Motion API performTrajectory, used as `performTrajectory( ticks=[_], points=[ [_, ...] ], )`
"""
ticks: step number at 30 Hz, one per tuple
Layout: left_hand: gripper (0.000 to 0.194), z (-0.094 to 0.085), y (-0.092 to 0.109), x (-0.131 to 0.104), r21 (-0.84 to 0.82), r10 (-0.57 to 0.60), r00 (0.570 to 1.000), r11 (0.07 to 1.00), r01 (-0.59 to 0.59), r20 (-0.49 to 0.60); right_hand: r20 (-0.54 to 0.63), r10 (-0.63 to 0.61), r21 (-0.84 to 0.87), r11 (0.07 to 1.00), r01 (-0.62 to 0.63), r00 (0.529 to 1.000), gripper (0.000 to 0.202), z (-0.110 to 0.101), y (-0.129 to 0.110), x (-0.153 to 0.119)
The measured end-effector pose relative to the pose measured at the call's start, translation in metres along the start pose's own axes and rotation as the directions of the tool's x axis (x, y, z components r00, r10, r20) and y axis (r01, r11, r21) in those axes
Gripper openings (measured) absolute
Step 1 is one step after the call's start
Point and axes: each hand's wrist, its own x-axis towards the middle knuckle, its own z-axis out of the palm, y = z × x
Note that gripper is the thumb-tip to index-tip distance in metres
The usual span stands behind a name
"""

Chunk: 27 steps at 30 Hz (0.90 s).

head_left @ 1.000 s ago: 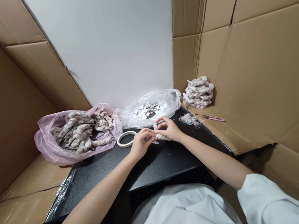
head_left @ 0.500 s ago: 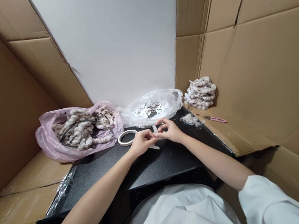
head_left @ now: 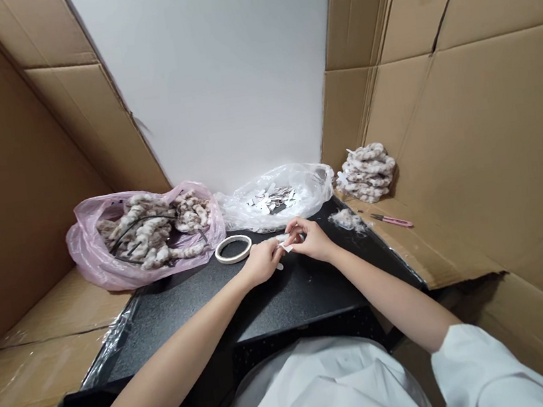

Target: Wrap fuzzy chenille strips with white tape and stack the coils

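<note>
My left hand (head_left: 262, 263) and my right hand (head_left: 311, 241) meet over the black tabletop. Between their closed fingertips is a small white strip piece (head_left: 286, 247), too small to tell its kind. A rounded white end (head_left: 279, 266) pokes out below my left fingers. Just left of that hand lies a roll of white tape (head_left: 235, 260). Behind my hands, a clear plastic bag (head_left: 237, 216) holds a heap of small white and dark flat pieces. The fingers partly cover whatever else they grip.
A pink plastic bag (head_left: 87, 256) with fluffy brown-white strands and black cords stands left. On the right are a stack of fluffy coils (head_left: 369, 173), loose fluff (head_left: 348, 221) and pink-handled thread snips (head_left: 392, 220). Cardboard walls (head_left: 504, 130) enclose both sides of the black table (head_left: 192, 322).
The white strip, which stood up between my fingertips, now lies folded down and lower. My left fingers have closed in nearer to the right ones. The view has shifted slightly.
</note>
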Motion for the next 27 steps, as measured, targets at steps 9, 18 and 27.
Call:
performTrajectory(
  ticks=[9, 18, 27],
  points=[
    [0.028, -0.003, -0.012, -0.001, -0.521, 0.034, 0.984, 0.851, 0.064, 0.175, 0.011, -0.070, -0.092, 0.993, 0.071, 0.997, 0.023, -0.001, -0.009, -0.002],
    [0.033, -0.003, -0.008, -0.003, -0.561, 0.024, 0.978, 0.822, 0.097, 0.205, 0.083, -0.147, -0.151, 0.976, 0.159, 0.986, 0.027, -0.004, -0.010, -0.005],
    [0.030, -0.012, -0.003, -0.005, -0.539, 0.030, 0.974, 0.836, 0.099, 0.226, 0.118, -0.065, 0.008, 0.998, 0.064, 0.991, 0.029, -0.002, -0.009, -0.005]
  ],
)
